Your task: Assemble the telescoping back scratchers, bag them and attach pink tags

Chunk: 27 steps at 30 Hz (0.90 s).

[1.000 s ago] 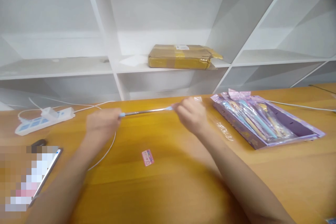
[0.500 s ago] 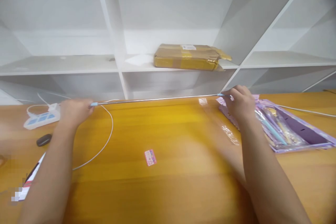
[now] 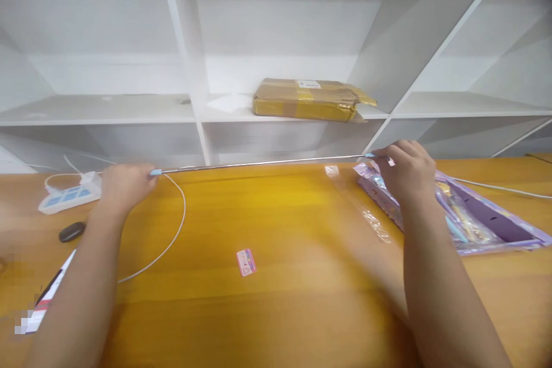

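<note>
A thin silver telescopic rod with light blue ends stretches level above the far edge of the wooden table. My left hand is closed around its left end. My right hand pinches its right end, just over a purple package of pens wrapped in clear plastic.
A white power strip with a white cable lies at the left, near a dark oval object and a phone. A small pink sticker and clear wrappers lie mid-table. A brown parcel rests on the white shelf.
My hands have moved far apart, and the rod between them has grown from short to long. In the last half second they have hardly moved.
</note>
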{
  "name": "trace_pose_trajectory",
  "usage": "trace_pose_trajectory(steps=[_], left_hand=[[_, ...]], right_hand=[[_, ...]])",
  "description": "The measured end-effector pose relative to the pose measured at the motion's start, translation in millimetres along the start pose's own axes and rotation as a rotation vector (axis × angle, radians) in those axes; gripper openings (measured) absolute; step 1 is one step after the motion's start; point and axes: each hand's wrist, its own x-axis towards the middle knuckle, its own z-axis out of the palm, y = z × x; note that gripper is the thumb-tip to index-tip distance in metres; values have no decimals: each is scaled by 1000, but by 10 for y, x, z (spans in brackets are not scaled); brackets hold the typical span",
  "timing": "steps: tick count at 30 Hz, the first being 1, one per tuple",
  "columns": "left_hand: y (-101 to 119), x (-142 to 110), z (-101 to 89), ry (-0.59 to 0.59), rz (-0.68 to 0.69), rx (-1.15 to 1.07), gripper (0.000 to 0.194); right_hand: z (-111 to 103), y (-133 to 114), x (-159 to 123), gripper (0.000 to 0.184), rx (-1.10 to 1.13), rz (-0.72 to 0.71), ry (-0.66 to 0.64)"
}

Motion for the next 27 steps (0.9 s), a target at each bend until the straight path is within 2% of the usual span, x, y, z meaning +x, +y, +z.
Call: trace_pose_trajectory(steps=[6,9,15,22,27], left_hand=[[54,-21,-142,-98,55,-32,33],[64,-18,-178,-144,74,-49,33],[75,-21,-199,-152,87,-76,33],[93,-51,-259,-158,92,-53,32],[106,-63,-312,-209,107,-74,31]], right_hand=[[-87,10,51,23,-43,16,14],[-96,21,42,25,-58,-33,54],[-123,65,25,22,-51,-123,139],[-88,100,-5,28,-21,-113,75],[-115,78,9,25,-30,-36,-10]])
